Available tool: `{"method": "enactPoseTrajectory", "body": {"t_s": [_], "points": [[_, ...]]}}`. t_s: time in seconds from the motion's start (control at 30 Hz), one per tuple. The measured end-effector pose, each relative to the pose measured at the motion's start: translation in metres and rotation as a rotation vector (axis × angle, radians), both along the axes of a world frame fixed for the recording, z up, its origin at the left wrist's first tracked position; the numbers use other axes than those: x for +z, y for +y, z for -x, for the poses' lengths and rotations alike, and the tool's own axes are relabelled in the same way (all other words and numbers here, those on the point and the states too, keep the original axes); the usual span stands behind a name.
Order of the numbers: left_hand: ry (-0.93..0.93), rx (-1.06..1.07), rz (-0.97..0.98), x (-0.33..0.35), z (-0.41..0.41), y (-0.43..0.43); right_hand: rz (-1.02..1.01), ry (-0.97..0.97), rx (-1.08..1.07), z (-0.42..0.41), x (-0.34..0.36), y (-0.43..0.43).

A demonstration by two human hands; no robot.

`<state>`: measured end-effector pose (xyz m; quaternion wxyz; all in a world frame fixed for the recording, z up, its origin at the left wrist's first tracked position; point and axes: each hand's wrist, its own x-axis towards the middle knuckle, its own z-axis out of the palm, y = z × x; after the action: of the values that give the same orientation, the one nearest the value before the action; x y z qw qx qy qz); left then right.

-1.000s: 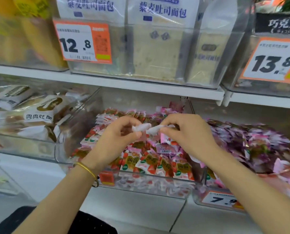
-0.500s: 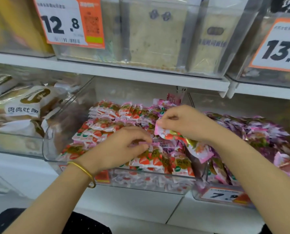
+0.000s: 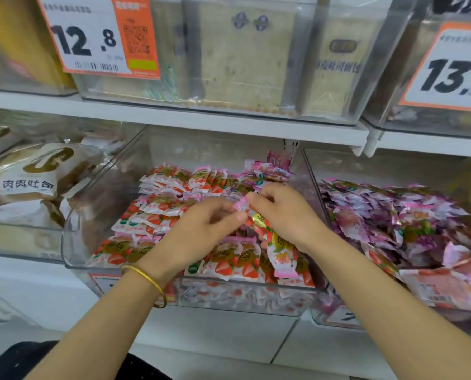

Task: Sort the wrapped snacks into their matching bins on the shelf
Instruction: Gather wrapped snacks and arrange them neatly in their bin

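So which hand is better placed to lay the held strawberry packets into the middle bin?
Right, probably. The right hand grips the strawberry packets, which hang over the middle bin; the left hand only pinches their pink top edge.

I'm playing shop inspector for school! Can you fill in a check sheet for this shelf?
Surface: white shelf board above, clear bins below it.
Job's things: strawberry snack strip held over the middle bin of matching packets; purple packets fill the right bin.
Clutter: pinkish packet standing at the middle bin's back, possibly misplaced.
Grips: right hand holds the strip; left hand pinches its top end.
Cables: nothing seen.
Surroundings: bread packs on the left; 12.8 price tag overhead.
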<state>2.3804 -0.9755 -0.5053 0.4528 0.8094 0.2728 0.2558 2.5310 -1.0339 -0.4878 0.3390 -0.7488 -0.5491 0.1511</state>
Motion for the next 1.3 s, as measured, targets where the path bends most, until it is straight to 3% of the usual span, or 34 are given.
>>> {"method": "enactPoseTrajectory", "body": {"t_s": [0.13,0.3,0.47,0.53,0.67,0.77,0.97,1.07,1.17,1.3], "points": [[-0.145,0.118,0.164,0.000,-0.013,-0.003,-0.046,-0.002,0.024,0.008,-0.002,0.001],[-0.236,0.202,0.214,0.000,-0.016,0.000,-0.041,-0.493,-0.125,0.001,0.016,-0.010],[-0.101,0.036,0.218,-0.003,-0.027,-0.006,-0.042,-0.589,-0.216,-0.009,0.025,-0.013],[0.021,-0.041,0.056,-0.011,-0.034,-0.010,-0.033,-0.618,-0.212,-0.010,0.024,-0.012],[0.397,-0.034,-0.494,-0.021,-0.036,-0.011,0.049,-0.680,-0.061,-0.011,0.018,-0.014],[0.548,-0.041,-0.601,-0.020,-0.037,-0.016,0.124,-0.732,0.098,-0.013,0.016,-0.019],[0.449,-0.181,-0.476,-0.021,-0.024,0.000,0.348,-0.644,0.344,-0.021,0.023,-0.035],[0.568,-0.258,-0.515,-0.025,-0.015,0.002,0.383,-0.535,0.378,-0.019,0.032,-0.046],[0.579,-0.259,-0.542,-0.029,-0.014,0.002,0.207,-0.463,0.259,-0.018,0.045,-0.055],[0.576,-0.252,-0.476,-0.027,-0.014,0.001,-0.137,-0.412,-0.061,-0.018,0.042,-0.064]]}}
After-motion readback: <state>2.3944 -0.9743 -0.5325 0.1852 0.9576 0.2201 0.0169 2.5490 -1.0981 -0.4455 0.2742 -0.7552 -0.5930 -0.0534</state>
